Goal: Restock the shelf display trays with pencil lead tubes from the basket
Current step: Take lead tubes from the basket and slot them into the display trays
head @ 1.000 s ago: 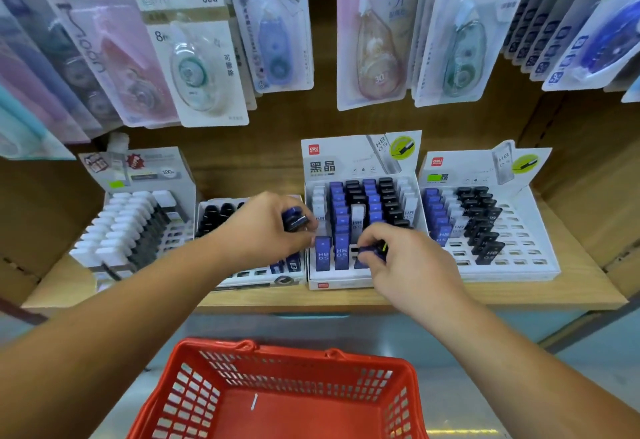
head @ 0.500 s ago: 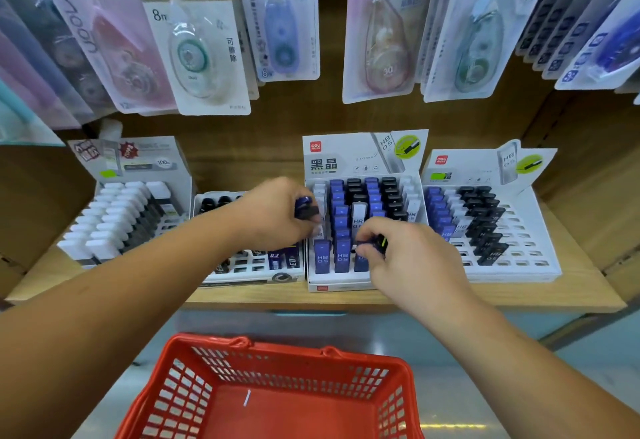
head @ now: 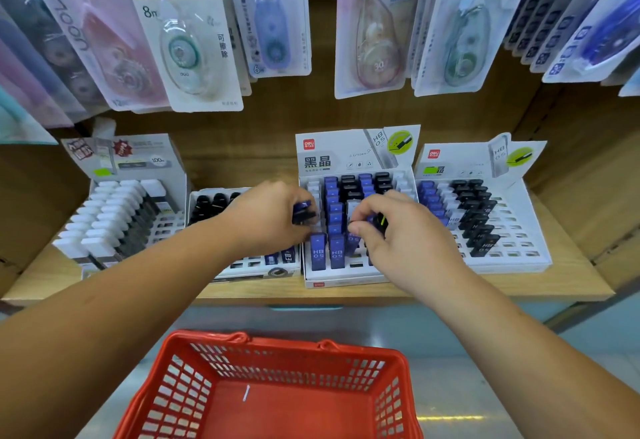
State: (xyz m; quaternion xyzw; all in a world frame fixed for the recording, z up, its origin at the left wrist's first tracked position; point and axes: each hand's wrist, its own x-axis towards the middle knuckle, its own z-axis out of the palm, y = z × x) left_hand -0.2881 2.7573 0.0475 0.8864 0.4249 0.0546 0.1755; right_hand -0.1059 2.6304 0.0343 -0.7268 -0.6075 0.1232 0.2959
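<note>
A tube (head: 380, 222) pinched in the right hand (head: 405, 241) is shifted up the mid-frame tray (head: 343, 279) for slotting; spares (head: 303, 212) stay gripped in the left hand (head: 266, 216).

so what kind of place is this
Most likely a stationery shop aisle: blister packs of correction tape hang above, branded display trays of pencil lead tubes sit on a wooden shelf, and a red shopping basket waits below.

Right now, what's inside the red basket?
The red basket shows a bare red floor with one small white sliver and nothing else visible. Its near end runs off the frame's bottom edge, so anything there cannot be seen.
</note>
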